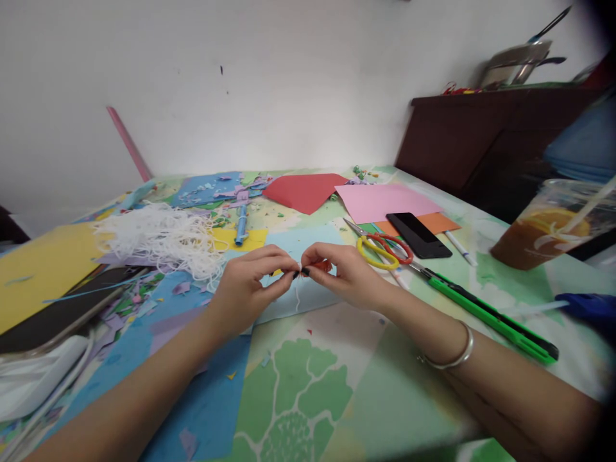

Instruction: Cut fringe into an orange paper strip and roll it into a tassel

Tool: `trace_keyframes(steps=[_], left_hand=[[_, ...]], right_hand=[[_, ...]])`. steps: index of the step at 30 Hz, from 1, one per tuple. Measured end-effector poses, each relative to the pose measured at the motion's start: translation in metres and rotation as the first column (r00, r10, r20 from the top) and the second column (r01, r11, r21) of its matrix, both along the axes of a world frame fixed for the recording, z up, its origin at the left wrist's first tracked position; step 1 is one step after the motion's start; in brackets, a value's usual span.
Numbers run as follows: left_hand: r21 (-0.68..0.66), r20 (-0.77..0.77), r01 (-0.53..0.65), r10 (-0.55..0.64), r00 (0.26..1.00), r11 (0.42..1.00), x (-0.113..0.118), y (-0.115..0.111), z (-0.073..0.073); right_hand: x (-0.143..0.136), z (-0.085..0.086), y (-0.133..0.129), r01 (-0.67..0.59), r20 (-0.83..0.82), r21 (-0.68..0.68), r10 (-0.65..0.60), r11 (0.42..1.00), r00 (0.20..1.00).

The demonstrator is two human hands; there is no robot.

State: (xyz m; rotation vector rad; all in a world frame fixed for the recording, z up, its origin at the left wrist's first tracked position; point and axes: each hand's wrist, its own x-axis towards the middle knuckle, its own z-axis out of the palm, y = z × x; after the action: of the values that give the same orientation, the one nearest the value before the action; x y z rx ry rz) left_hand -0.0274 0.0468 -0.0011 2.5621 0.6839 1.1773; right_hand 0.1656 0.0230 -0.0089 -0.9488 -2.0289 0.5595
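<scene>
Over a light blue sheet of paper [312, 237], my two hands meet at the fingertips. My left hand [255, 279] pinches a white string [297, 298], whose loose end hangs down below the fingers. Between the thumb and fingers of my right hand [344, 273] is a small orange-red piece [321, 265], mostly covered by the fingers, so its kind is unclear. The string meets this piece where the fingertips come together. Beyond my right hand lie scissors [380, 249] with red and yellow handles. A heap of white string [163, 240] is to the left of my left hand.
A green box cutter [491, 314] and a black phone [418, 235] lie on the right. Near the right edge stands a plastic cup [543, 224] with a brown drink. Red paper [305, 191] and pink paper [385, 200] lie at the back. A white power strip [41, 375] sits at left.
</scene>
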Motion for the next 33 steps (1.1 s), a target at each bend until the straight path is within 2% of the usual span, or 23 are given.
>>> trace_keyframes(steps=[5, 10, 15, 18, 21, 27, 33], left_hand=[[0.137, 0.016, -0.039, 0.038, 0.999, 0.99, 0.001, -0.001, -0.005], [0.322, 0.067, -0.077, 0.059, 0.996, 0.944, 0.004, -0.003, -0.013], [0.397, 0.081, -0.154, 0.133, 0.988, 0.905, 0.007, -0.007, -0.016], [0.386, 0.087, -0.213, 0.194, 0.977, 0.898, 0.008, -0.008, -0.017], [0.321, 0.1, -0.244, 0.223, 0.97, 0.915, 0.009, -0.008, -0.018], [0.196, 0.113, -0.239, 0.22, 0.969, 0.951, 0.011, -0.009, -0.014], [0.131, 0.105, -0.22, 0.207, 0.973, 0.967, 0.009, -0.009, -0.01]], right_hand=[[0.0, -0.002, 0.001, 0.014, 0.034, 0.054, -0.016, 0.998, 0.999], [-0.003, -0.007, 0.002, 0.066, 0.021, 0.074, -0.067, 0.995, 0.998], [-0.006, -0.009, 0.001, 0.098, -0.006, 0.09, -0.098, 0.991, 0.995], [-0.009, -0.009, -0.001, 0.091, -0.013, 0.089, -0.091, 0.992, 0.996], [-0.011, -0.009, -0.003, 0.092, -0.021, 0.087, -0.09, 0.992, 0.996], [-0.011, -0.009, -0.004, 0.114, -0.031, 0.085, -0.112, 0.99, 0.993], [-0.01, -0.01, -0.003, 0.121, -0.042, 0.083, -0.118, 0.989, 0.992]])
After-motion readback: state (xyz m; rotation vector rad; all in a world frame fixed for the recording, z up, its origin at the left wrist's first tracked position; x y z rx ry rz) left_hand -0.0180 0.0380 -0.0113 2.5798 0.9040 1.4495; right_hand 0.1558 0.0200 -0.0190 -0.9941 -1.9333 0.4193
